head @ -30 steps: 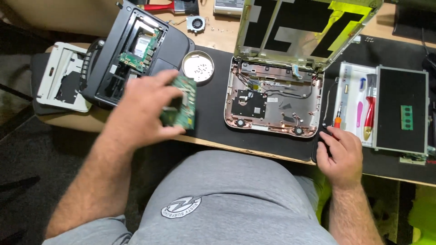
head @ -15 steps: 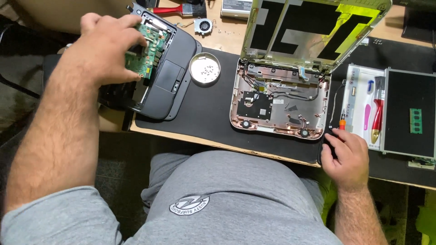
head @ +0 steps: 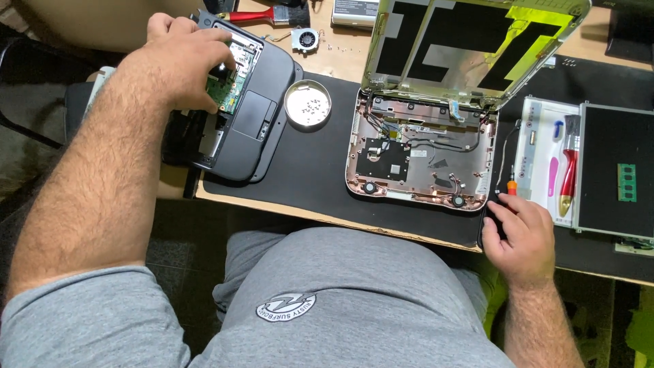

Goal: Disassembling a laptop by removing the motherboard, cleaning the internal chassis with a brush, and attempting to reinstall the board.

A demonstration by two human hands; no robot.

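Black mat [head: 320, 163] | left hand [head: 180, 58] grip on green circuit board [head: 228, 92] (above keyboard cover [head: 255, 123])

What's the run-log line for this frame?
left hand: sets green circuit board on dark laptop cover | right hand: rests on black mat, fingertips near small screwdriver | gutted laptop base untouched

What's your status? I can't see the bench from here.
Left hand holds green board over grey laptop cover. Right hand rests flat on mat, near open chassis. Screw dish sits between cover and chassis.
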